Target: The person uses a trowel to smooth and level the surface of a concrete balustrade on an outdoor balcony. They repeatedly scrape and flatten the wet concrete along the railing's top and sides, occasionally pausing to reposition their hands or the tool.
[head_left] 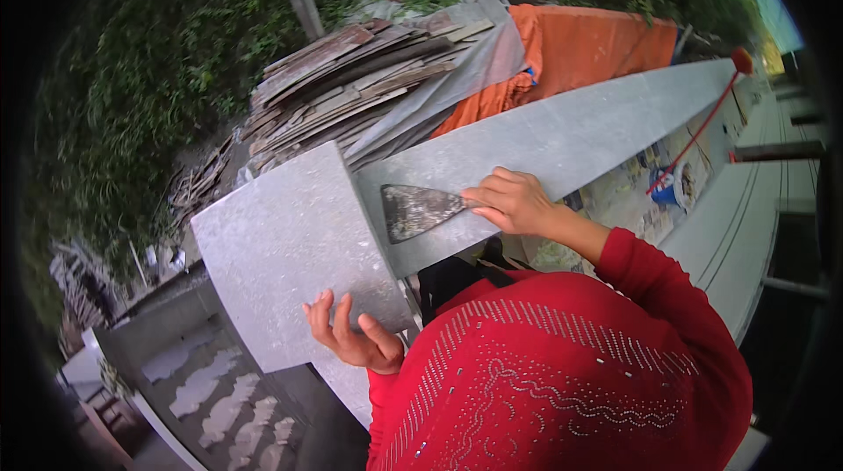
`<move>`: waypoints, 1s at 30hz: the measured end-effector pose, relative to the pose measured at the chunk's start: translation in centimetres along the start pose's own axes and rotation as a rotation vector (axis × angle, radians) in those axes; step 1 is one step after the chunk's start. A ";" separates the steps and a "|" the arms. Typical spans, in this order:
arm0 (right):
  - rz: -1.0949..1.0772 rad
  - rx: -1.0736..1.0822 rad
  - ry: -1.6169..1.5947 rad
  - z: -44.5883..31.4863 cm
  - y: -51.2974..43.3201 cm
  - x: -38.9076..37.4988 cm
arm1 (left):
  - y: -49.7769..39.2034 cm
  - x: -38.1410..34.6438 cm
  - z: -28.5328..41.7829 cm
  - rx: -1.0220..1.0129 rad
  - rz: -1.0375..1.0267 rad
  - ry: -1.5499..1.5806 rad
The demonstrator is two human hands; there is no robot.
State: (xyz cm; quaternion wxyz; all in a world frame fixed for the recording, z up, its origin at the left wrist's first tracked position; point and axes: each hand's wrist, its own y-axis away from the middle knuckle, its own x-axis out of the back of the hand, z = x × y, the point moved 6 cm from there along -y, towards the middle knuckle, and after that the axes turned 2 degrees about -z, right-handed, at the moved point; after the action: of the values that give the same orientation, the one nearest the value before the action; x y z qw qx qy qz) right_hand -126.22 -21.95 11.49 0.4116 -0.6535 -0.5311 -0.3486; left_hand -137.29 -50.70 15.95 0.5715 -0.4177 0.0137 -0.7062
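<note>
In the head view, my right hand [512,203] is closed around the handle of a wide scraper [419,209], a putty knife with a worn, stained metal blade. The blade lies over the top of a long grey ledge [527,142], close to where a raised square pillar cap [296,247] begins. Over the near edge of that cap is my left hand [355,336], fingers apart and slightly curled, holding nothing. Whether its fingertips touch the cap cannot be told. The surface of the cap looks rough and speckled.
Stacked old boards [369,76] lie beyond the ledge, beside an orange tarpaulin [593,43]. A red stick [698,125] leans against the ledge's far end. Below on the right stands a blue and white bucket [672,186]. A grey baluster railing [224,398] is at lower left.
</note>
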 end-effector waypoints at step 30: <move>0.589 -0.324 -0.032 4.9 12.2 -0.5 | 2.4 -3.3 5.6 -0.396 -0.039 -0.178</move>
State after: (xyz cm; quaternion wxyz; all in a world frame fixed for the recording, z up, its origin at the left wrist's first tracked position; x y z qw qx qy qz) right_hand -114.28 -18.91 7.01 0.3771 -0.8411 -0.2637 -0.2842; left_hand -131.97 -46.22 16.52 0.4636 -0.5829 0.0936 -0.6607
